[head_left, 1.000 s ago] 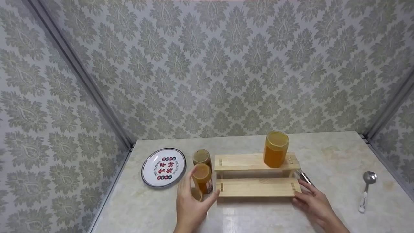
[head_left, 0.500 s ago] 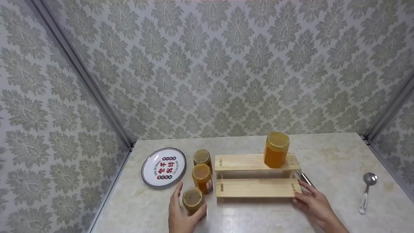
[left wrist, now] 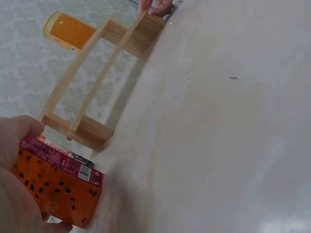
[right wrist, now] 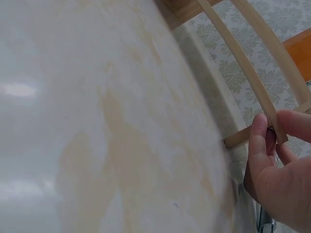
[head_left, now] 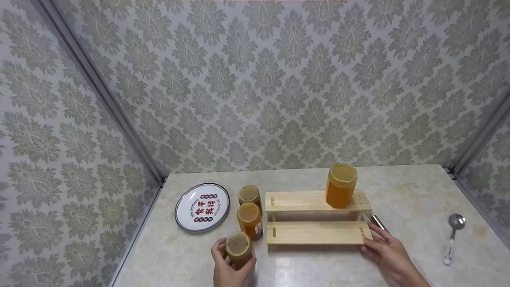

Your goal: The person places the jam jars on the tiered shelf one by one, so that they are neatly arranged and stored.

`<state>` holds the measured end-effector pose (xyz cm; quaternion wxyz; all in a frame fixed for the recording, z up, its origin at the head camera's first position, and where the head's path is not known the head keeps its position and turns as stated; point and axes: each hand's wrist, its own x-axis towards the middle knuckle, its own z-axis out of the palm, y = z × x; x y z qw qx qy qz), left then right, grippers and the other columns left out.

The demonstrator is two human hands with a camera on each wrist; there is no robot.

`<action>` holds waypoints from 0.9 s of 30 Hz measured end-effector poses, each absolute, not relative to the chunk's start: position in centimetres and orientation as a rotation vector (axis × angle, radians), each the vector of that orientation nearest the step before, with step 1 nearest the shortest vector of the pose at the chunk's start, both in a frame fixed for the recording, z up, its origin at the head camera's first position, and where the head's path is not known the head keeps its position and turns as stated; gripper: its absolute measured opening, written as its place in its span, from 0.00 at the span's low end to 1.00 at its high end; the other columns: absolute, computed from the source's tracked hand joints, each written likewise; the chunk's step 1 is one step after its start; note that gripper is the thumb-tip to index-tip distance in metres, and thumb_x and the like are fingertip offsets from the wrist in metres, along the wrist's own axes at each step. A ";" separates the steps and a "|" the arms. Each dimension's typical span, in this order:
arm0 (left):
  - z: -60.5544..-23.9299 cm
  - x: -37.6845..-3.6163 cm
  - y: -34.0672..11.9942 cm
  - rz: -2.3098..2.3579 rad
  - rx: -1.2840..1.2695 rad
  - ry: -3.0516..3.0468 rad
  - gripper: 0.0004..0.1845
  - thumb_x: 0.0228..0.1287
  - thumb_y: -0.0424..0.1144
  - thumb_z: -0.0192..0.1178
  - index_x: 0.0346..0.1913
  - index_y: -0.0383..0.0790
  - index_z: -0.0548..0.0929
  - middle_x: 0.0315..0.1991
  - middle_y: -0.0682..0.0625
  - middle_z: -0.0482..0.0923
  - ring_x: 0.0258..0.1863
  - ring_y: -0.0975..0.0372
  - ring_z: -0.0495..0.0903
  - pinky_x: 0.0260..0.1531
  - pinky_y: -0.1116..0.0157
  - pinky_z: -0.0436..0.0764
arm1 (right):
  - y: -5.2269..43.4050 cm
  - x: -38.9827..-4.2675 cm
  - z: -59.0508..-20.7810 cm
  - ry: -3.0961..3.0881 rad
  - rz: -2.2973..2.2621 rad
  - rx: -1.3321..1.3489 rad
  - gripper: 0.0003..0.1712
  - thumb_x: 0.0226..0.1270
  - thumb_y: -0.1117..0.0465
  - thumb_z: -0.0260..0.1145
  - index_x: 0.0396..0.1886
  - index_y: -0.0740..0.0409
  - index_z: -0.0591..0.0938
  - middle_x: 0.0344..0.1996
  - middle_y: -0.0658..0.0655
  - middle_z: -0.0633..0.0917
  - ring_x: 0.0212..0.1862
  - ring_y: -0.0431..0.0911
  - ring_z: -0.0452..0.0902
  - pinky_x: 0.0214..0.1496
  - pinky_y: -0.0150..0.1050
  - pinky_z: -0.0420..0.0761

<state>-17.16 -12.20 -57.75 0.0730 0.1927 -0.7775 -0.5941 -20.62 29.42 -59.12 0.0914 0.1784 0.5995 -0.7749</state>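
Wrapping the fingers and thumb of the left hand (head_left: 229,276) around the nearest jar (head_left: 239,244) (showing just left of the wooden rack (head_left: 314,233)); half a second ago, spreading loosely about it. Pinching the rack's lower right end with the right hand (head_left: 387,255), as before.

There are four jars (head_left: 238,245) and one table (head_left: 303,267). I count also one plate (head_left: 185,209), one spoon (head_left: 451,239) and one whisk (head_left: 376,220). The wooden shelf (head_left: 297,200) is one, and it has two boards (head_left: 318,233). Hands are two: one left hand (head_left: 229,271), one right hand (head_left: 387,255).
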 end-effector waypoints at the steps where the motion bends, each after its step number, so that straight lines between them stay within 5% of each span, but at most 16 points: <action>1: -57.9 -17.1 -12.2 -1.792 0.573 -2.321 0.56 0.45 0.33 0.83 0.71 0.45 0.53 0.70 0.30 0.65 0.65 0.38 0.74 0.61 0.45 0.79 | 29.5 -20.6 -59.1 1.778 -2.303 0.532 0.47 0.71 0.71 0.68 0.84 0.59 0.54 0.49 0.57 0.84 0.44 0.46 0.86 0.50 0.41 0.87; 27: -58.6 -17.1 -12.9 -1.679 0.510 -2.344 0.52 0.42 0.39 0.87 0.69 0.45 0.65 0.63 0.38 0.75 0.63 0.44 0.76 0.62 0.41 0.76 | 29.4 -20.7 -59.1 1.780 -2.308 0.569 0.48 0.70 0.71 0.69 0.83 0.60 0.55 0.49 0.57 0.84 0.41 0.45 0.86 0.48 0.39 0.87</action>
